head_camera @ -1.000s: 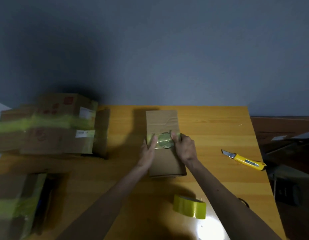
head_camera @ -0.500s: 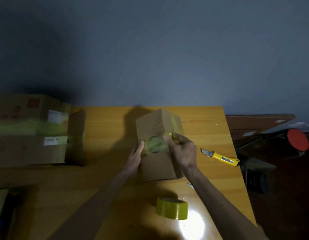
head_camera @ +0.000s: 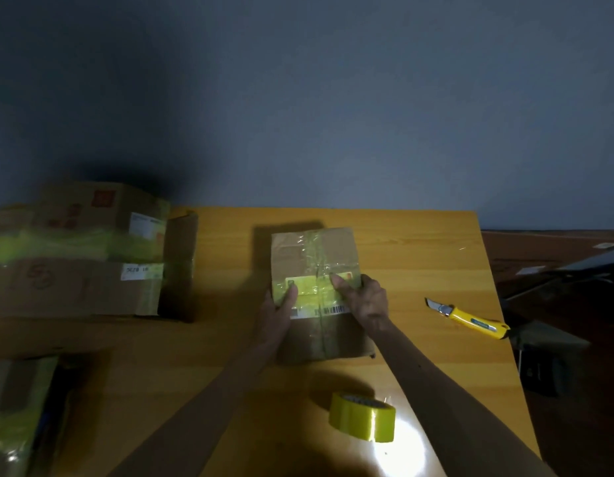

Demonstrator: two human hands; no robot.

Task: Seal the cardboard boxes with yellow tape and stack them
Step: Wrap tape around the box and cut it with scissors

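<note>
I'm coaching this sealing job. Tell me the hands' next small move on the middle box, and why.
Probably slide both thumbs outward to smooth the yellow tape strip down the sides of the brown cardboard box. The left hand and right hand grip it with thumbs on the strip, which reaches both side edges.

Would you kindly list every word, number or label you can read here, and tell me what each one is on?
Nothing can be read for certain.
Barcode label on the middle box: bars only, digits too small.
White label on the lower stacked box: handwritten characters, blurred.
Red stamp on the upper stacked box: blurred.
Label on the knife: too small.
</note>
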